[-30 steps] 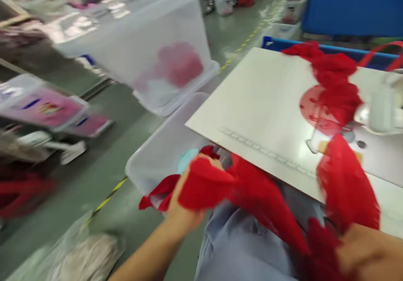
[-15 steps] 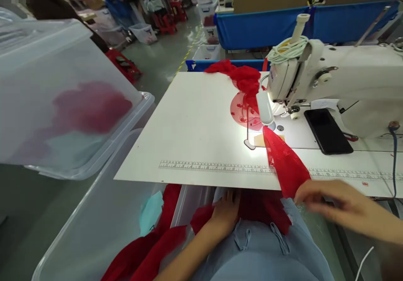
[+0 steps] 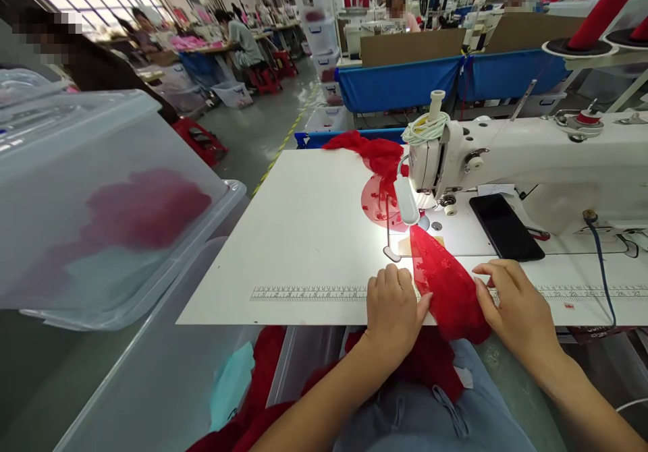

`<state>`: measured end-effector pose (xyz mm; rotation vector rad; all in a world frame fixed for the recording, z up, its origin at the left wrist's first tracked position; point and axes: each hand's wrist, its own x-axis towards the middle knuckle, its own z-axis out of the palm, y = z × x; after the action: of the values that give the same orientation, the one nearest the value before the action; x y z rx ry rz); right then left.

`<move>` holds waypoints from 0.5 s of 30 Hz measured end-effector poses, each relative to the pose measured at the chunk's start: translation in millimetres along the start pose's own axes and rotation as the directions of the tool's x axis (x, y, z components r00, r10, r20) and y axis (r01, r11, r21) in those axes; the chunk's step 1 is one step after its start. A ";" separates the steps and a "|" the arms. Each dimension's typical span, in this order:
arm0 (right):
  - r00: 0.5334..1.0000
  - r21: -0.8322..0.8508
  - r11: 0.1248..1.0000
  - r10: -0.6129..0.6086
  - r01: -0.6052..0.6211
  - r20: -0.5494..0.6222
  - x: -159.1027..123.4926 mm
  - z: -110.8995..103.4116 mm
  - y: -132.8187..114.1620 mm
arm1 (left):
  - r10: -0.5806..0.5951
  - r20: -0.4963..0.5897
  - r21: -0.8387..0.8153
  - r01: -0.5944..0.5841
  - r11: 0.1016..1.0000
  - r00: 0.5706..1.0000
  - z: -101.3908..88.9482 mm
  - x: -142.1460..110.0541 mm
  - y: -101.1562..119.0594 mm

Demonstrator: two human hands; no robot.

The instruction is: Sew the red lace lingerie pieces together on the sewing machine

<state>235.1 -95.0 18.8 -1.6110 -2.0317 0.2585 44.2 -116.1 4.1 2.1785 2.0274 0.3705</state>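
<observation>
A sheer red lace fabric piece (image 3: 445,290) hangs from near the sewing machine's presser foot over the table's front edge. My left hand (image 3: 392,314) rests on the table at its left side, fingers bent and thumb apart, the thumb touching the fabric's edge. At the right side of the piece is my right hand (image 3: 519,310), thumb and fingers apart, fingertips close to the fabric's edge. The white sewing machine (image 3: 506,162) has its lamp on; its needle is hidden behind the lamp head. More red fabric (image 3: 379,155) lies bunched behind the needle area.
A black phone (image 3: 506,226) lies on the machine bed. A printed ruler (image 3: 308,294) runs along the table's front. Clear plastic bins (image 3: 116,222) stand at left, and red cloth (image 3: 273,357) lies below the table. Other people sit at work farther back.
My left hand has come up from the lap onto the table beside the red piece. My right hand has moved slightly up and stays near its right edge. The view has tilted upward.
</observation>
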 end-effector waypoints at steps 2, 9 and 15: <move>0.999 0.177 0.984 -0.002 -0.007 0.054 2.3 0.8 -6.7 | 0.013 0.044 -0.092 -0.009 0.996 0.999 -1.3 1.3 -2.2; 0.870 0.518 0.791 0.038 -0.327 0.491 24.1 7.5 -31.4 | 0.038 0.065 -0.787 0.028 0.616 0.997 -11.3 -7.1 11.5; 0.728 0.685 0.269 0.113 -0.677 0.676 42.6 9.5 -32.8 | 0.245 -0.247 -0.811 -0.339 0.478 0.937 -7.2 -24.5 18.6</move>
<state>196.2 -61.9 38.0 -1.2639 -1.1298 1.8691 58.7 -142.4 14.0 1.7979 1.0312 1.2343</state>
